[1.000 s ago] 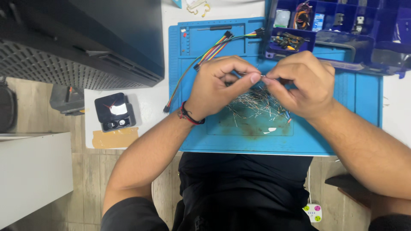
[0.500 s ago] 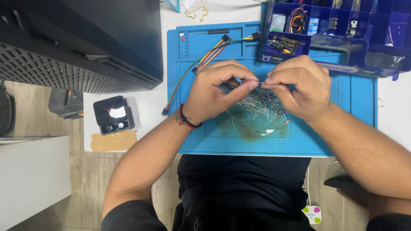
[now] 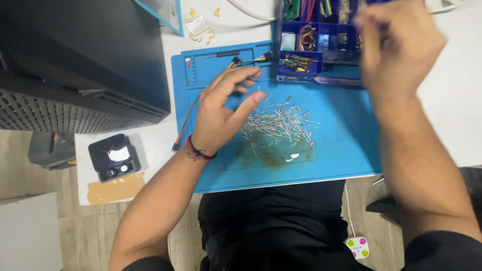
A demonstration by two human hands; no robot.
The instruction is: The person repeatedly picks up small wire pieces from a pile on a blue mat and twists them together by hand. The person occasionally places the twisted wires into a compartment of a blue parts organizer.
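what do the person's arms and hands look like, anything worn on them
Both forearms are bare, no gloves or rings visible. The left hand has a thin red and black cord bracelet at the wrist. The right hand is motion-blurred; a dark short sleeve shows at that arm.

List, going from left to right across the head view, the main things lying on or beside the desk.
Small black box → multicoloured jumper wires → left hand → pile of thin wire-legged components on the blue mat → right hand, raised and blurred, by the blue compartment box.
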